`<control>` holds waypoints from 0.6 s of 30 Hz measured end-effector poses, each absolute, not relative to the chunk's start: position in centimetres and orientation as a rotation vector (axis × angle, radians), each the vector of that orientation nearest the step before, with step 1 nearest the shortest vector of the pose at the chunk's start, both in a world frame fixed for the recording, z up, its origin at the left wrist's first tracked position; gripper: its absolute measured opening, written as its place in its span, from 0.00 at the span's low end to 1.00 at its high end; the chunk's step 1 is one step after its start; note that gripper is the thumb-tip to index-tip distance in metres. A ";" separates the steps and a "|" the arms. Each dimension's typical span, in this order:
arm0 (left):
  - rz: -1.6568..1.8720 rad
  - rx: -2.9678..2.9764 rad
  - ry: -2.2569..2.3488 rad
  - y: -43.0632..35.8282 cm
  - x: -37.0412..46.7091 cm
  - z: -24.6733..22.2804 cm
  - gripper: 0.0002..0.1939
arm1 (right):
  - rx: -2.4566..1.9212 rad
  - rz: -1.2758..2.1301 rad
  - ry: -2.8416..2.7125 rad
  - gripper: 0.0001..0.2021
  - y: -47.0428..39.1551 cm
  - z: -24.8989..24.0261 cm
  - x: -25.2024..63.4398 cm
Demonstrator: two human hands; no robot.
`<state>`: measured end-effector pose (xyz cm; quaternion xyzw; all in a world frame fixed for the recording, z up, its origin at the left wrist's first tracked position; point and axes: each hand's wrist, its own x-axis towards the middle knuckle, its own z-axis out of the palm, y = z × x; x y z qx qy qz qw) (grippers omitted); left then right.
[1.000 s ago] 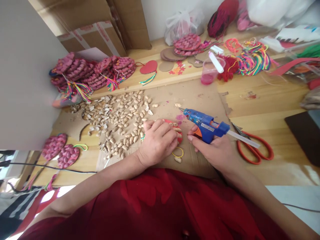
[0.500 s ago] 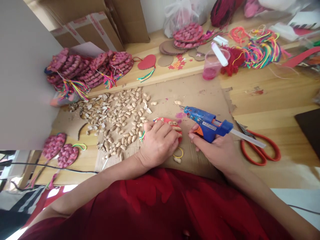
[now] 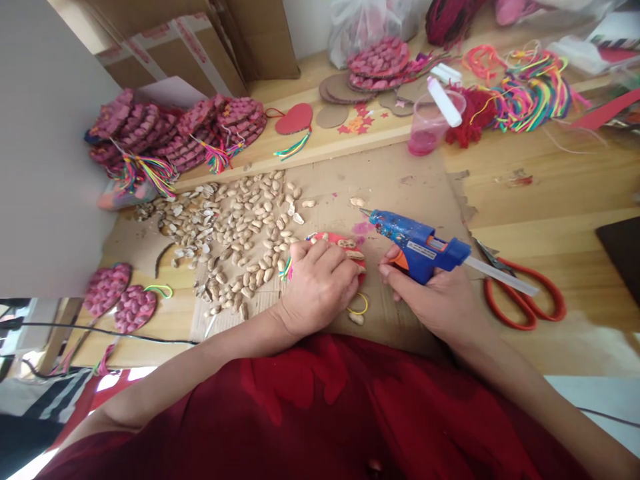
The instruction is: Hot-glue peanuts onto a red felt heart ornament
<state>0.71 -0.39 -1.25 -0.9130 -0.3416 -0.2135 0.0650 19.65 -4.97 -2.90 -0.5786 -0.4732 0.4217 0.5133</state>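
My left hand (image 3: 319, 283) lies curled over a red tasselled cutout (image 3: 361, 248), hiding much of it. Peanut shells (image 3: 347, 243) sit on the part of the cutout that shows past my knuckles. One shell is right by my fingertips, whose undersides are hidden. Coloured tassel threads (image 3: 285, 268) stick out at the left, and a yellow loop (image 3: 358, 305) at the lower right. My right hand (image 3: 425, 293) is wrapped round the handle of a blue glue gun (image 3: 410, 240), fingers near its orange trigger. The nozzle points left, close to a lone peanut (image 3: 357, 201).
Many peanuts (image 3: 245, 233) are spread on the cardboard (image 3: 410, 180) to the left. Orange-handled scissors (image 3: 525, 293) lie right of my right hand. Behind stand pink shell-covered discs (image 3: 170, 133), a red heart (image 3: 294, 120), a plastic cup (image 3: 425, 137) and bright tassels (image 3: 537, 100).
The view has shifted slightly. Both hands keep nearly the same places, my left on the red cutout and my right round the glue gun.
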 end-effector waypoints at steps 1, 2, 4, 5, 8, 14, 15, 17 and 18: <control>-0.635 -2.762 -1.032 -0.4 0.7 -1.2 0.10 | -1.393 1.014 -1.138 0.06 -5.0 -2.9 19.6; -0.623 -2.771 -1.034 -0.4 0.7 -1.1 0.10 | -1.393 1.019 -1.138 0.06 -4.9 -2.9 19.6; -0.600 -2.803 -1.040 -0.5 0.6 -0.9 0.09 | -1.386 1.028 -1.133 0.06 -4.9 -2.8 19.6; -0.585 -2.824 -1.043 -0.6 0.5 -0.7 0.09 | -1.379 1.034 -1.127 0.06 -4.9 -2.8 19.6; -0.510 -2.888 -1.045 -0.7 0.3 -0.1 0.09 | -1.367 1.041 -1.114 0.06 -4.9 -2.7 19.6; -0.401 -2.984 -1.047 -0.8 -0.4 0.8 0.07 | -1.394 1.050 -1.135 0.06 -4.9 -2.3 19.7; -0.409 -2.995 -1.051 -0.8 -0.5 0.8 0.07 | -1.393 1.053 -1.138 0.06 -4.9 -2.3 19.7; -0.450 -3.005 -1.080 -0.5 -0.7 0.8 0.07 | -1.395 1.055 -1.142 0.06 -4.9 -2.2 19.7; -0.492 -3.010 -1.107 -0.3 -0.8 0.8 0.07 | -1.400 1.054 -1.150 0.07 -4.9 -2.2 19.8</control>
